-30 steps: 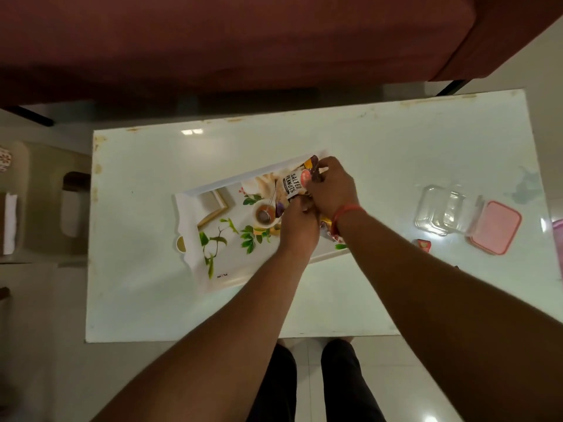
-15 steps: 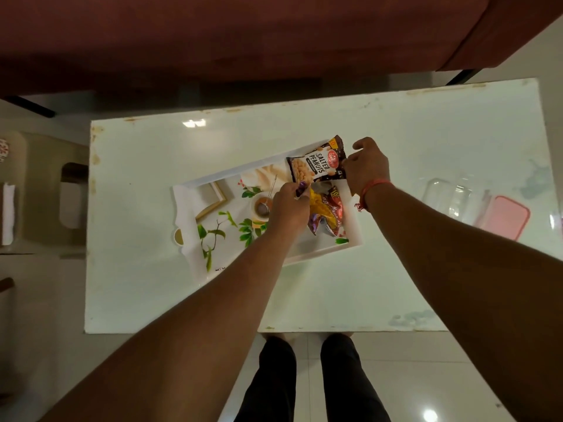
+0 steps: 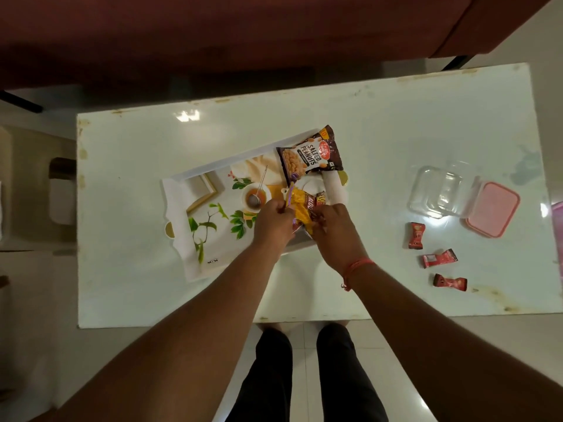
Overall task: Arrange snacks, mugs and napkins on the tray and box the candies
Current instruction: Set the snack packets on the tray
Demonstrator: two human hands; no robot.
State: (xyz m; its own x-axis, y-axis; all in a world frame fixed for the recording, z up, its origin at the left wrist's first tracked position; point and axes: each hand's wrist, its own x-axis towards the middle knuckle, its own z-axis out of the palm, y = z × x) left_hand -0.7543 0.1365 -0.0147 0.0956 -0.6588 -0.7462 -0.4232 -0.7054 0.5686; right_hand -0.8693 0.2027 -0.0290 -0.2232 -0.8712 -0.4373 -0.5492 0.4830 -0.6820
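A white printed tray (image 3: 182, 236) lies tilted on the white table. A dark salted-peanuts packet (image 3: 309, 155) rests on the tray's far right corner. Just in front of it, my left hand (image 3: 272, 222) and my right hand (image 3: 333, 228) both grip a yellow snack packet (image 3: 301, 208) over the tray's right end. A second reddish packet (image 3: 320, 197) lies partly hidden beside it. Three red candies (image 3: 416, 236) (image 3: 438, 258) (image 3: 450, 282) lie on the table to the right. A clear box (image 3: 438, 191) stands open, its pink lid (image 3: 492, 208) beside it.
A dark red sofa (image 3: 213, 35) runs along the far side of the table (image 3: 396, 123). A beige stool (image 3: 33, 190) stands to the left. My legs (image 3: 304, 376) are at the near table edge. A pink object (image 3: 558, 217) shows at the right frame border.
The peanuts packet was set down on the tray's far right corner and my right hand let it go. My right hand then came back to join the left on the yellow packet.
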